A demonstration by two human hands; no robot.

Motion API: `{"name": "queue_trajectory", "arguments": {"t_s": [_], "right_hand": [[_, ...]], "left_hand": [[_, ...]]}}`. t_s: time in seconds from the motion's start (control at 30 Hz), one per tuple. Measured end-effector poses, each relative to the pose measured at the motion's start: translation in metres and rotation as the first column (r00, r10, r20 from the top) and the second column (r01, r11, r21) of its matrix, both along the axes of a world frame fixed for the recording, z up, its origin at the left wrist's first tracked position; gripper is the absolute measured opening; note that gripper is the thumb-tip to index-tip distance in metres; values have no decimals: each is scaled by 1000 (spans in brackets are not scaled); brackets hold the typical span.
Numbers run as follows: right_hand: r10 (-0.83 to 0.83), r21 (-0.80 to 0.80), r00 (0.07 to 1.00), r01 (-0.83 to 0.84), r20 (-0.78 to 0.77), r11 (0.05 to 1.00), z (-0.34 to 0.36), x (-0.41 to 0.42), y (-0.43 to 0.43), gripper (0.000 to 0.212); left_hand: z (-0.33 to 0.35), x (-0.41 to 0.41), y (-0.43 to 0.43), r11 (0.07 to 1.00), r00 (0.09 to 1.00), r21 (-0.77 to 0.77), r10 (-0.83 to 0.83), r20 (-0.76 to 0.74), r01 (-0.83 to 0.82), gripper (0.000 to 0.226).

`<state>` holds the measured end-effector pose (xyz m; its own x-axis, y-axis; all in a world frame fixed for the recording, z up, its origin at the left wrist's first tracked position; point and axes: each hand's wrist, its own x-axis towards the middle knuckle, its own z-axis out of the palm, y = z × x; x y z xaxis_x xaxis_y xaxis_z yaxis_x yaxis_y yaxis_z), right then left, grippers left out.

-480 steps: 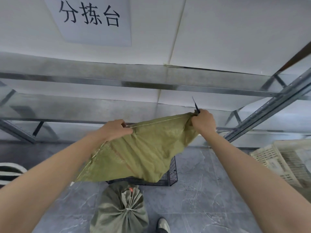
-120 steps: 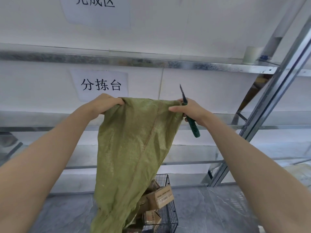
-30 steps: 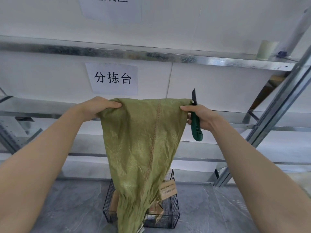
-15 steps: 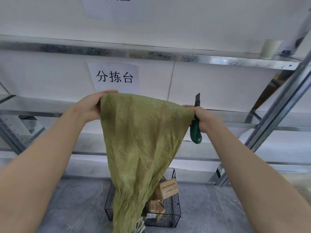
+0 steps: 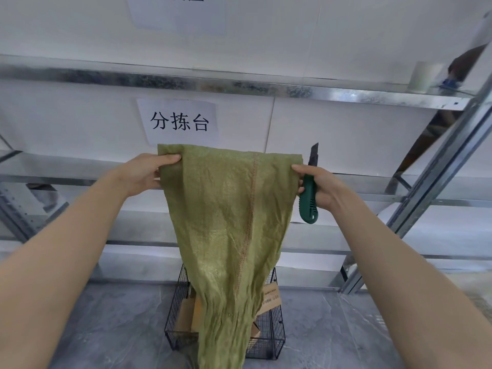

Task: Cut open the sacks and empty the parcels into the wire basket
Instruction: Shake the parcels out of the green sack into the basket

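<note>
A limp green woven sack (image 5: 229,225) hangs upside down from both my hands, held up at chest height. My left hand (image 5: 145,170) pinches its upper left corner. My right hand (image 5: 318,183) pinches the upper right corner and also grips a green utility knife (image 5: 308,201), blade pointing up. Below the sack stands a black wire basket (image 5: 277,339) on the floor. Brown cardboard parcels (image 5: 271,299) lie inside it, partly hidden by the hanging sack.
Galvanised metal shelving (image 5: 239,87) runs across the wall ahead, with a slanted upright (image 5: 436,171) at the right. Paper signs (image 5: 178,121) are stuck to the white wall. A tape roll (image 5: 426,75) sits on the upper shelf. Grey tiled floor (image 5: 106,328) surrounds the basket.
The sack's top edge has been pulled flatter and slightly lower between my hands. Both hands keep their hold, and the knife stays in my right hand.
</note>
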<state>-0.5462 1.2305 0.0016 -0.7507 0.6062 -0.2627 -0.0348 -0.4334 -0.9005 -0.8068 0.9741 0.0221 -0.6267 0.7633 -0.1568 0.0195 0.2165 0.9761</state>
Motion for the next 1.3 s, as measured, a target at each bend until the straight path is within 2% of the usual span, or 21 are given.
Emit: {"name": "queue_trajectory", "arguments": {"t_s": [0.1, 0.23, 0.3, 0.4, 0.47, 0.57, 0.63, 0.7, 0.8, 0.9, 0.97, 1.03, 1.1, 1.2, 1.3], "right_hand": [[-45, 125, 990, 29, 130, 992, -1, -2, 2, 9], [-105, 180, 974, 68, 199, 981, -2, -1, -1, 13], [-104, 194, 967, 59, 232, 979, -4, -1, -2, 16], [-88, 211, 961, 32, 264, 977, -6, -3, -3, 22], [-84, 196, 968, 37, 235, 980, -8, -4, -3, 21], [-106, 154, 974, 75, 200, 985, -8, -2, -3, 18], [-111, 106, 974, 92, 196, 990, -7, -2, -4, 21], [-120, 64, 966, 108, 230, 992, -7, -3, -4, 22], [-137, -25, 972, 144, 192, 989, -8, -1, 0, 23], [-52, -67, 998, 55, 41, 996, -4, 4, 3, 29], [31, -24, 999, -31, 7, 999, -1, 7, 3, 23], [71, 34, 997, -73, 41, 997, 1, 9, 6, 11], [85, 109, 991, -96, 106, 989, 3, 8, 9, 15], [23, 232, 974, -77, 225, 970, 4, 7, 11, 10], [-55, 282, 959, -27, 280, 959, 0, 6, 12, 11]], "left_hand": [[2, 5, 2, 999, 997, 39, -10, 82, 7, 20], [8, 14, 9, 993, 987, 73, 87, 138, -98, 11], [11, 15, 11, 992, 987, 50, 111, 120, -118, 8], [13, 13, 11, 989, 985, 37, 142, 102, -146, 25], [14, 11, 9, 990, 986, 61, 116, 121, -124, 30], [14, 10, 6, 996, 989, 90, -24, 144, 11, 41], [14, 11, 5, 992, 989, 60, -113, 98, 108, 49], [14, 10, 5, 989, 989, -14, -149, 6, 149, 47], [11, 5, 4, 988, 983, -101, -130, -132, 117, 29], [5, 2, 1, 996, 991, -92, -26, -134, 14, 34], [0, 0, 2, 997, 996, -72, 13, -94, -19, 36], [-2, 2, 3, 998, 998, -54, 37, -50, -40, 32], [-2, 5, 4, 998, 998, -37, 52, -19, -53, 28], [-2, 4, 5, 997, 997, 4, 72, 29, -72, 25], [0, 6, 8, 995, 995, 42, 91, 49, -93, 12]]}}
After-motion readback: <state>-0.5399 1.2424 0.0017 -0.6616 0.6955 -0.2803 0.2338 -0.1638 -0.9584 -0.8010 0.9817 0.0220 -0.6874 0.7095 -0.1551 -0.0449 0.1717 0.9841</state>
